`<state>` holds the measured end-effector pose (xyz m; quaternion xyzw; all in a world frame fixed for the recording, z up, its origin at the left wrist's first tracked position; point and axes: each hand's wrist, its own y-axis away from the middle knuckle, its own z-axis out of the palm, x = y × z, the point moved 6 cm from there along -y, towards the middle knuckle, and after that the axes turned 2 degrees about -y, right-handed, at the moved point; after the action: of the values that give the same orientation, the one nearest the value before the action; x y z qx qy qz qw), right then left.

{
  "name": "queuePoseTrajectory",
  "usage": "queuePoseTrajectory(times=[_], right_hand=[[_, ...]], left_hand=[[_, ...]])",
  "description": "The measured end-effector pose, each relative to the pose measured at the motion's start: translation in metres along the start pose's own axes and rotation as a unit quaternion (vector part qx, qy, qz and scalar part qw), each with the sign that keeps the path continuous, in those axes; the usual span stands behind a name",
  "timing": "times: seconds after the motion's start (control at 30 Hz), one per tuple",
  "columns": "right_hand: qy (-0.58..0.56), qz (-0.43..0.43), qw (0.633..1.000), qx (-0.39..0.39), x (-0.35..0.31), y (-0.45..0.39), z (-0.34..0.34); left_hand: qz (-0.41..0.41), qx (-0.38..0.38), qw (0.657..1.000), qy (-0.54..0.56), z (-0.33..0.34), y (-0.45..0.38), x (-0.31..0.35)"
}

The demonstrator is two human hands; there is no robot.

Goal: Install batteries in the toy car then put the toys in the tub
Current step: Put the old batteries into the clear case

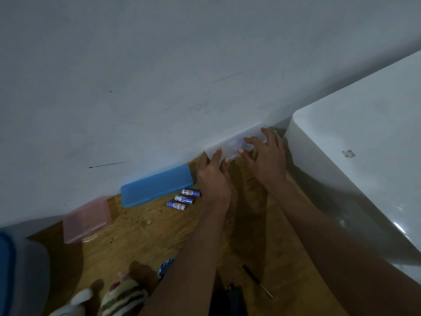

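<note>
Left hand (213, 176) and right hand (265, 157) both grip the clear plastic case (234, 144) at the wall (159, 76), right of centre, fingers curled over its edge. Lower left of them, three batteries (183, 199) lie on the wooden floor (141, 226) beside a blue case (156, 187). Screwdriver (257, 281) bottom centre; plush toys (118, 295) bottom left.

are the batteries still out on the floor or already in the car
Out. Three batteries lie side by side on the wooden floor beside the blue case, near the left hand, which isn't touching them.
</note>
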<state>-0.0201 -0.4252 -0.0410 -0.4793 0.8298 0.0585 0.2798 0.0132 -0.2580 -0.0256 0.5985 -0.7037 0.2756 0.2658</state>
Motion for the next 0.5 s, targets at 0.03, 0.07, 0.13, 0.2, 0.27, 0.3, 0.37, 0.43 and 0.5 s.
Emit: queuePoseTrajectory(times=[0.03, 0.07, 0.13, 0.2, 0.27, 0.3, 0.37, 0.43, 0.5], right_hand=[[0.019, 0.006, 1.000, -0.011, -0.001, -0.001, 0.000], [0.035, 0.013, 0.999, -0.025, -0.004, -0.002, -0.002], [0.048, 0.013, 0.998, -0.042, -0.015, -0.004, -0.008], [0.034, -0.017, 0.999, -0.035, -0.033, -0.003, -0.018], [-0.011, -0.060, 0.997, -0.042, -0.060, 0.009, -0.024], [-0.045, -0.083, 0.994, -0.058, -0.075, 0.018, -0.023], [-0.077, -0.133, 0.982, -0.106, -0.106, 0.039, -0.018], [-0.066, -0.165, 0.971, -0.161, -0.128, 0.057, -0.003], [-0.045, -0.178, 0.961, -0.207, -0.143, 0.073, 0.015]], left_hand=[[-0.001, -0.012, 1.000, -0.004, 0.000, -0.001, 0.000], [-0.004, -0.030, 1.000, -0.007, -0.001, -0.001, 0.000], [0.005, -0.059, 0.998, -0.005, -0.008, 0.002, 0.001], [0.032, -0.045, 0.998, 0.020, -0.025, 0.008, 0.004], [0.063, 0.010, 0.997, 0.048, -0.054, 0.017, 0.008], [0.070, 0.038, 0.995, 0.059, -0.069, 0.022, 0.006], [0.055, 0.070, 0.993, 0.075, -0.095, 0.032, -0.005], [0.034, 0.080, 0.994, 0.072, -0.113, 0.041, -0.022], [0.023, 0.075, 0.995, 0.066, -0.128, 0.050, -0.042]])
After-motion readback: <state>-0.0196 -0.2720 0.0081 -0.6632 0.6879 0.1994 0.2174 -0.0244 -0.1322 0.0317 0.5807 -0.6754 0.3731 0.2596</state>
